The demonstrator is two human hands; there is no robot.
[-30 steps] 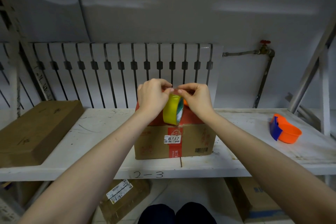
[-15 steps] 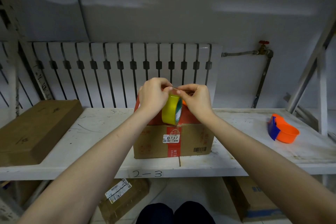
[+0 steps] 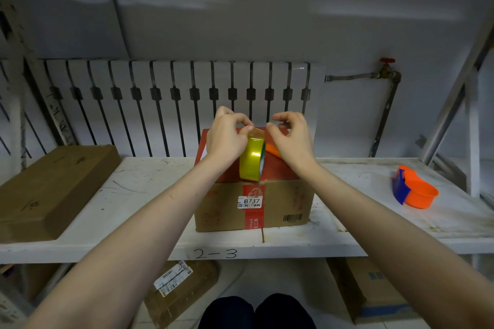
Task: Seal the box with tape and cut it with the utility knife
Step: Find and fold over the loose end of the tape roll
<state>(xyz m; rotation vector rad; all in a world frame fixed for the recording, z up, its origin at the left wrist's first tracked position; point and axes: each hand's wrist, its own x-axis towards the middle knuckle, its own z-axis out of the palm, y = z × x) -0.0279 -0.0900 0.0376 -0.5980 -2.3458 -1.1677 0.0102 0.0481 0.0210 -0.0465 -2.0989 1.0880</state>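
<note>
— Where's the tape (image 3: 251,158)?
— Standing on edge on the box (image 3: 254,203), mid-shelf (image 3: 139,189). The left hand (image 3: 227,139) grips the roll, thumb and forefinger pinching its loose end.
— The right hand (image 3: 291,139)?
— Just beside it, fingers curled, loosely spread, holding nothing.
— The knife (image 3: 272,152)?
— Something orange lies on the box behind the roll, mostly hidden.
</note>
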